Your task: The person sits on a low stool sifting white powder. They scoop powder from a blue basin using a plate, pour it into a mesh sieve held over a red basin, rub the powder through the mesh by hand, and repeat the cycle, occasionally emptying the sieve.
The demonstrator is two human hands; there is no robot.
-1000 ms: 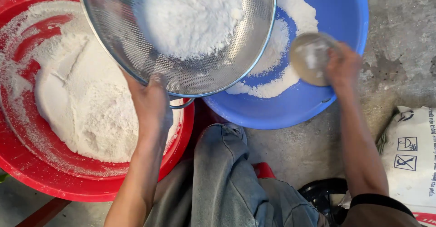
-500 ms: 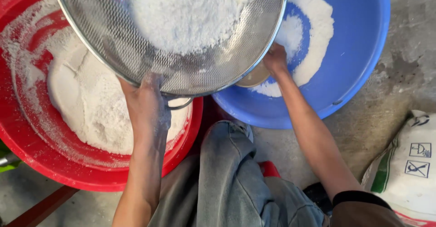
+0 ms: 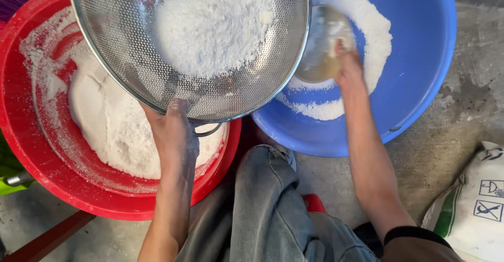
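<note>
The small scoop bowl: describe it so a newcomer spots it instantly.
Find the blue basin on the right, ringed with white flour. Inside it, the right hand grips a small round bowl. It is flour-dusted and brownish, far smaller than the metal sieve beside it.

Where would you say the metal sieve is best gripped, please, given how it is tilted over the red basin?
Probably at the near rim of the metal sieve, from below, beside its small wire handle: the left hand already clamps there, and flour fills the centre.
</note>
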